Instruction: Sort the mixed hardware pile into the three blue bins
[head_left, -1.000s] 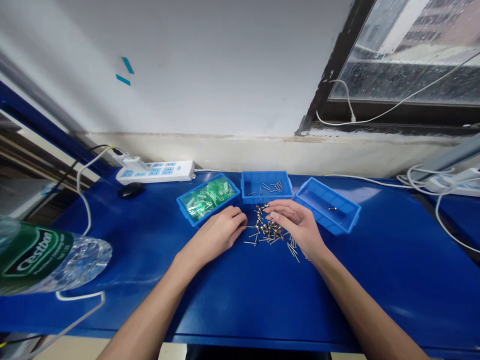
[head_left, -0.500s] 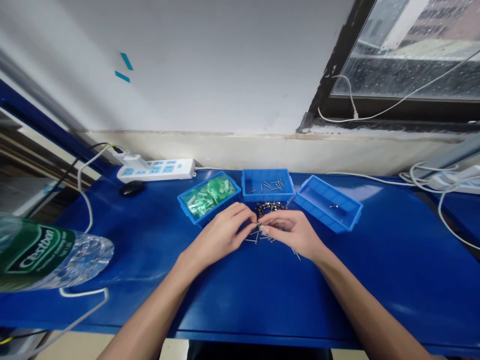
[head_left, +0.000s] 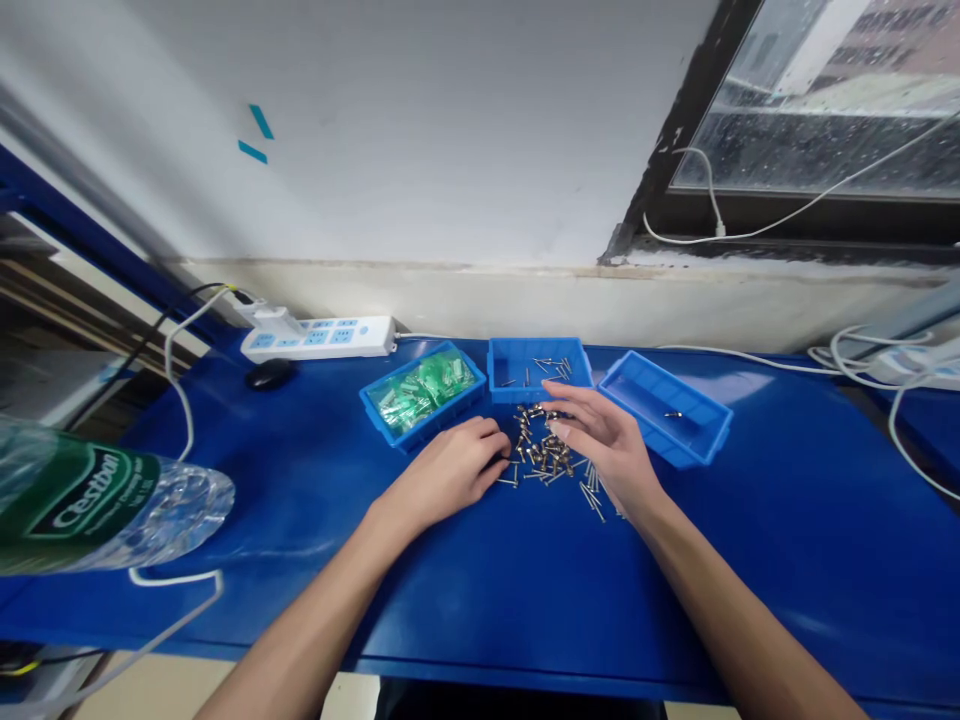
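A loose pile of small metal screws and bolts (head_left: 551, 455) lies on the blue table. At its left edge rests my left hand (head_left: 457, 463), fingers curled and pressed together; whatever its fingertips hold is hidden. My right hand (head_left: 604, 430) is over the right side of the pile with its fingers apart, near the middle bin's front edge. The middle blue bin (head_left: 499, 392) has several thin screws inside. In the left blue bin (head_left: 405, 440) are green-and-clear plastic packets (head_left: 424, 388). The right blue bin (head_left: 675, 455) holds one small dark metal piece (head_left: 673, 414).
A large water bottle (head_left: 112, 500) lies at the left. Behind it are a black mouse (head_left: 270, 375) and a white power strip (head_left: 322, 338). White cables (head_left: 892, 400) coil at the right. A wall (head_left: 420, 300) stands behind the bins.
My hands have moved apart from their meeting point over the pile. The right hand has opened and shifted up and right, and more of the pile shows.
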